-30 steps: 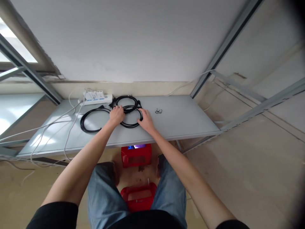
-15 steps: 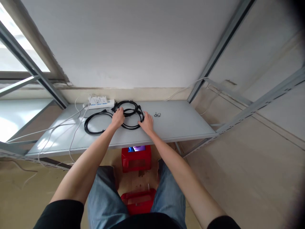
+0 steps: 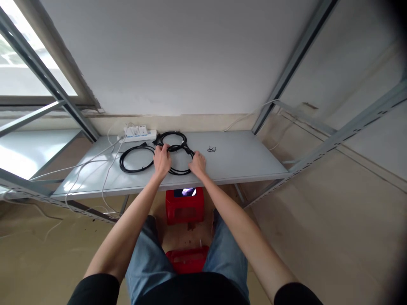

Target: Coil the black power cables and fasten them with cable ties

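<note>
A black cable (image 3: 173, 147) lies in several loops on a grey metal shelf (image 3: 241, 163). My left hand (image 3: 161, 160) rests on the loops near their middle, fingers curled over the cable. My right hand (image 3: 197, 163) grips the right side of the nearest loop. One loop (image 3: 135, 159) spreads out to the left of my left hand. Another small loop (image 3: 173, 136) sits behind both hands, close to the wall.
A white power strip (image 3: 137, 133) with white cords lies at the back left of the shelf. A small black twist tie (image 3: 211, 148) lies right of the hands. Two red stools (image 3: 184, 205) stand under the shelf by my knees. Metal uprights frame the shelf.
Both hands have drawn slightly closer together on the loops. The view has shifted, so the shelf and cable sit a little further right in the picture.
</note>
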The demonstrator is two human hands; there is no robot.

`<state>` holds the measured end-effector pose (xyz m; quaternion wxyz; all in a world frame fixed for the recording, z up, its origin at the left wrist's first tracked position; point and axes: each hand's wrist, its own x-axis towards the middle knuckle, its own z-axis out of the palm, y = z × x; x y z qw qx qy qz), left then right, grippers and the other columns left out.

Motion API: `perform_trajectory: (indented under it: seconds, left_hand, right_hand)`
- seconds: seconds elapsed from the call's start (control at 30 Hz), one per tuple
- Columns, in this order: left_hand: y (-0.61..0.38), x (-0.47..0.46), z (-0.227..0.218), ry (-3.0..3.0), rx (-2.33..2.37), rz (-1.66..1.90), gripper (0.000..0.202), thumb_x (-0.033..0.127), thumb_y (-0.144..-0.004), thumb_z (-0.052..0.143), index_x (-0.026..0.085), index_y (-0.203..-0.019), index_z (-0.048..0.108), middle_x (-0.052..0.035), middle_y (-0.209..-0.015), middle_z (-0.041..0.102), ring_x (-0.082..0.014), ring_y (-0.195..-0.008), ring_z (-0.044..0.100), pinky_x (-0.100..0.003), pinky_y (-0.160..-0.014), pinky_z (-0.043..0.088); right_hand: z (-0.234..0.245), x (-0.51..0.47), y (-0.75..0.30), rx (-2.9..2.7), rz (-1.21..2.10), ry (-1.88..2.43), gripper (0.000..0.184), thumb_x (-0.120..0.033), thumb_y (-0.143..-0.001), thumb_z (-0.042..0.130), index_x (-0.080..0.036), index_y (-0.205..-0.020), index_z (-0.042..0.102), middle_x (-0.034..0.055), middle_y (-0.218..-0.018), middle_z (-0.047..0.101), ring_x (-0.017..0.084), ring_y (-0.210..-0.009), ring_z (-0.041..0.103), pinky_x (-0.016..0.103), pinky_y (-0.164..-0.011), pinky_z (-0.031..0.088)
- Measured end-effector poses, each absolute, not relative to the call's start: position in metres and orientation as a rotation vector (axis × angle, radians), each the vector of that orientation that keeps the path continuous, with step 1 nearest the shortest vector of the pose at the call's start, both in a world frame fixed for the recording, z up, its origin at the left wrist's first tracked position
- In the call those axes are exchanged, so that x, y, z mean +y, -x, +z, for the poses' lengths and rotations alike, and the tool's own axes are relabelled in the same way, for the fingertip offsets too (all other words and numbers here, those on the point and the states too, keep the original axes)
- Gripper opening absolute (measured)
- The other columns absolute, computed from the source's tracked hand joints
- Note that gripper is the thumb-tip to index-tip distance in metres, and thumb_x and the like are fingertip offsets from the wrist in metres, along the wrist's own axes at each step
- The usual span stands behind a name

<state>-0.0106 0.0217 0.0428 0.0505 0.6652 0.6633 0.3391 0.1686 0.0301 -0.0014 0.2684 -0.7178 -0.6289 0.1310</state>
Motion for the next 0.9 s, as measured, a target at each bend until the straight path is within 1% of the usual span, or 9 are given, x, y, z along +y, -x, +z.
perform_trajectory:
  seconds: [0.1, 0.2, 0.27, 0.33, 0.47, 0.57, 0.67, 0.8, 0.9]
  left_hand:
    - [0.004, -0.004, 0.040, -2.022, 2.001, 1.002, 0.047, 0.011, -0.097, 0.042, 0.023, -0.138, 0.062, -0.0170, -0.129, 0.058, -0.0345, -0.126, 0.059, -0.049, -0.104, 0.051]
    - [-0.005, -0.028, 0.028, -1.994, 1.999, 0.943, 0.050, 0.009, -0.092, 0.048, 0.021, -0.139, 0.060, -0.0189, -0.132, 0.057, -0.0356, -0.129, 0.057, -0.049, -0.106, 0.050]
    - [-0.009, -0.038, 0.020, -1.958, 2.056, 0.901, 0.050, 0.012, -0.091, 0.051, 0.019, -0.140, 0.057, -0.0216, -0.137, 0.054, -0.0384, -0.132, 0.055, -0.052, -0.107, 0.049]
    - [-0.009, -0.042, 0.013, -1.912, 2.117, 0.895, 0.052, 0.013, -0.090, 0.052, 0.017, -0.143, 0.054, -0.0233, -0.139, 0.052, -0.0398, -0.134, 0.054, -0.054, -0.108, 0.048]
    - [-0.005, -0.037, 0.006, -1.906, 2.109, 0.946, 0.059, 0.007, -0.088, 0.049, 0.010, -0.146, 0.050, -0.0248, -0.138, 0.049, -0.0391, -0.136, 0.052, -0.051, -0.111, 0.047]
    - [-0.002, -0.031, 0.004, -1.891, 2.080, 0.997, 0.065, 0.001, -0.082, 0.049, 0.008, -0.147, 0.050, -0.0262, -0.139, 0.045, -0.0387, -0.136, 0.052, -0.050, -0.111, 0.047]
    - [0.002, -0.026, 0.007, -1.903, 2.050, 0.960, 0.069, -0.002, -0.078, 0.051, 0.008, -0.146, 0.050, -0.0261, -0.138, 0.044, -0.0387, -0.134, 0.054, -0.049, -0.109, 0.049]
    - [0.010, -0.013, 0.014, -1.904, 2.021, 0.763, 0.069, -0.001, -0.073, 0.056, 0.010, -0.141, 0.052, -0.0249, -0.129, 0.052, -0.0409, -0.125, 0.061, -0.053, -0.105, 0.051]
    - [0.015, -0.002, 0.014, -1.804, 1.954, 0.773, 0.081, -0.001, -0.068, 0.059, 0.013, -0.147, 0.046, -0.0223, -0.125, 0.059, -0.0401, -0.120, 0.064, -0.055, -0.104, 0.052]
  right_hand:
    - [-0.007, 0.024, -0.172, -1.639, 0.358, 1.842, 0.054, 0.000, -0.082, 0.057, -0.013, -0.134, 0.062, 0.0194, -0.130, 0.066, 0.032, -0.126, 0.060, 0.046, -0.113, 0.045]
    - [-0.013, 0.021, -0.175, -1.587, 0.330, 1.751, 0.054, 0.002, -0.079, 0.055, -0.016, -0.128, 0.067, 0.0165, -0.127, 0.062, 0.029, -0.120, 0.061, 0.045, -0.113, 0.046]
    - [-0.015, 0.020, -0.176, -1.590, 0.328, 1.684, 0.057, 0.003, -0.077, 0.053, -0.017, -0.128, 0.067, 0.0159, -0.130, 0.057, 0.028, -0.118, 0.060, 0.045, -0.112, 0.047]
    - [-0.017, 0.020, -0.177, -1.592, 0.344, 1.602, 0.059, 0.004, -0.075, 0.051, -0.018, -0.128, 0.067, 0.0159, -0.134, 0.052, 0.027, -0.119, 0.059, 0.043, -0.111, 0.049]
    - [-0.015, 0.019, -0.177, -1.587, 0.329, 1.500, 0.058, 0.004, -0.070, 0.052, -0.019, -0.121, 0.067, 0.0157, -0.141, 0.045, 0.027, -0.127, 0.055, 0.043, -0.113, 0.049]
    - [-0.012, 0.015, -0.174, -1.630, 0.253, 1.571, 0.060, 0.005, -0.071, 0.054, -0.019, -0.124, 0.067, 0.0174, -0.144, 0.044, 0.031, -0.133, 0.050, 0.048, -0.116, 0.045]
    - [-0.009, 0.012, -0.171, -1.604, 0.237, 1.671, 0.061, 0.005, -0.076, 0.054, -0.018, -0.132, 0.064, 0.0195, -0.139, 0.048, 0.033, -0.131, 0.050, 0.053, -0.115, 0.043]
    - [-0.010, 0.012, -0.170, -1.604, 0.258, 1.686, 0.063, 0.003, -0.079, 0.053, -0.018, -0.139, 0.059, 0.0196, -0.132, 0.052, 0.035, -0.122, 0.054, 0.054, -0.109, 0.047]
    - [-0.012, 0.014, -0.171, -1.608, 0.293, 1.667, 0.064, 0.002, -0.081, 0.051, -0.019, -0.141, 0.058, 0.0189, -0.130, 0.052, 0.034, -0.118, 0.056, 0.053, -0.105, 0.049]
